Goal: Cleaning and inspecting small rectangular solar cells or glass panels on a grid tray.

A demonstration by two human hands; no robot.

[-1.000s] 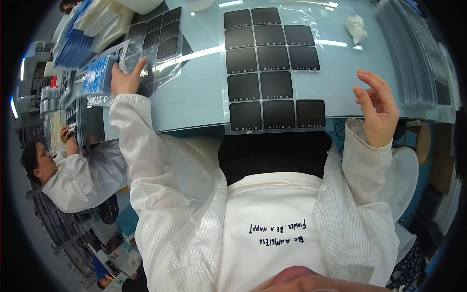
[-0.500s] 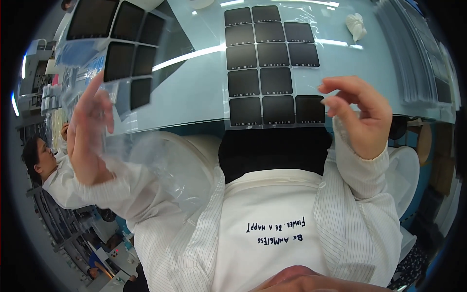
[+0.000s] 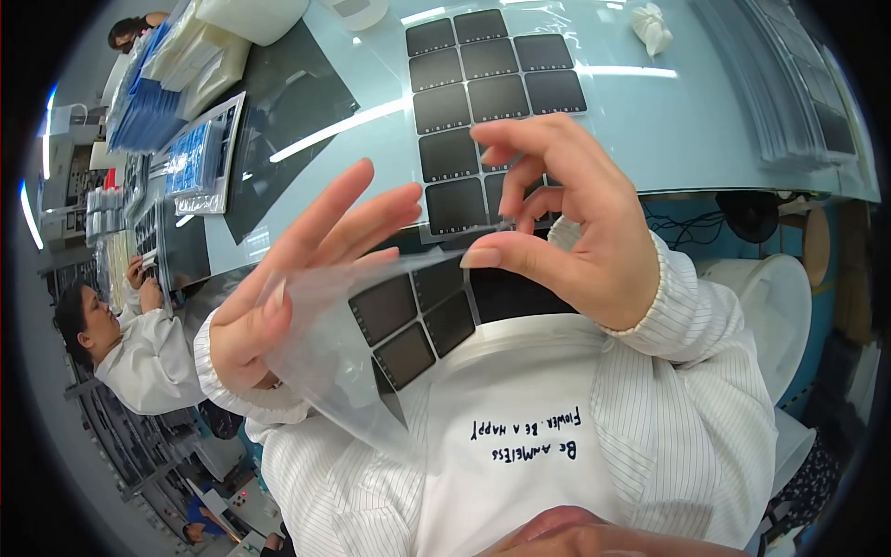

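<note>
A clear plastic sheet with several dark square pieces (image 3: 382, 311) hangs tilted in front of my shirt. The thumb and fingers of my right hand (image 3: 585, 237) pinch its upper edge. On the other side, my left hand (image 3: 311, 251) has its fingers stretched out and spread, with the clear part of the sheet touching it near the thumb. Whether the thumb presses on the sheet is hard to make out. Beyond my right hand, a second clear sheet bearing rows of dark squares (image 3: 498, 97) lies flat on the table; my right hand covers part of its near rows.
Stacked clear sheets (image 3: 775, 102) stand at the table's right. A crumpled white wad (image 3: 652, 30) lies at the back. Blue and clear plastic packs (image 3: 153, 102) are piled at the left, near a dark panel (image 3: 292, 111). A co-worker (image 3: 130, 343) sits at the left.
The hand-held sheet has come from the upper left down to my lap. My left hand has moved right, and my right hand has moved left and now pinches the sheet's edge.
</note>
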